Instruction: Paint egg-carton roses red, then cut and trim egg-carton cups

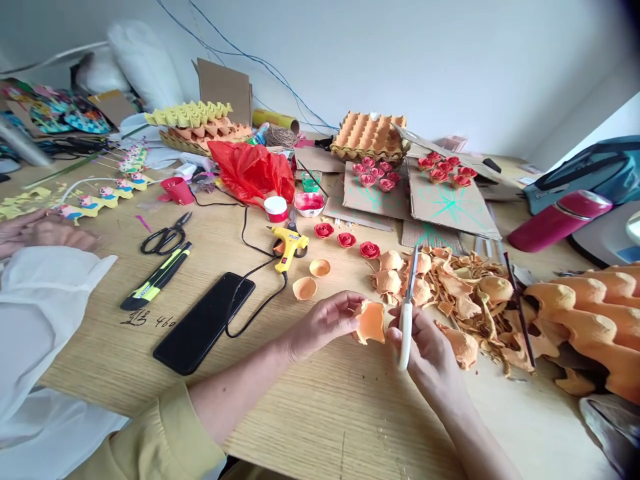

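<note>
My left hand point(325, 322) pinches an orange egg-carton cup piece point(371, 323) just above the wooden table point(320, 413). My right hand point(425, 350) grips white-handled scissors point(406, 313), blades pointing up and away, right beside the cup piece. A heap of orange carton scraps and cut cups point(460, 293) lies just behind my right hand. Two small orange cups point(305, 288) rest on the table ahead of my left hand. Three red painted roses point(346, 239) sit in a row farther back.
A yellow glue gun point(289, 244) with a black cord, a black phone point(204, 323), a utility knife point(157, 278) and black scissors point(166, 235) lie to the left. Another person's hand point(45, 230) and white sleeve point(40, 300) are at far left. Egg trays point(600, 320) sit at right.
</note>
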The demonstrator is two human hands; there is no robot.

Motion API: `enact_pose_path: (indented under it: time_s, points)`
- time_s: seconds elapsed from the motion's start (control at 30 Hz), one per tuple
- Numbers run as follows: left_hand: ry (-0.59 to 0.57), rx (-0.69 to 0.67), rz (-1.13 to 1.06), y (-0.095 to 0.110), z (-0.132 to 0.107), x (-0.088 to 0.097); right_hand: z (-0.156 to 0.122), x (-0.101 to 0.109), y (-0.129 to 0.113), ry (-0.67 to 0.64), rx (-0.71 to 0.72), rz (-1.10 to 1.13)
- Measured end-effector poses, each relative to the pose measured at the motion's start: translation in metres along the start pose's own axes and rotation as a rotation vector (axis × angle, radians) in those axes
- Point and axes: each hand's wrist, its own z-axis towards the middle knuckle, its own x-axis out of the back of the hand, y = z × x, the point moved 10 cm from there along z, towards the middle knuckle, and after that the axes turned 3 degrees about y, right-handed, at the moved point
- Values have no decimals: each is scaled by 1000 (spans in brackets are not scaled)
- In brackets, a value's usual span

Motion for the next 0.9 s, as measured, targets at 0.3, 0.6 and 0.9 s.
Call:
enact_pose_path:
  time_s: [0.3, 0.6, 0.9]
  points:
    - [67, -116, -77, 17, 1, 15, -4, -1, -18, -72, 176, -260]
    - [-1, -355, 215, 45, -7, -1, -4, 2, -20, -50, 247, -277]
    - [96, -172, -139, 24, -2, 16, -7, -4, -26, -43, 411, -403]
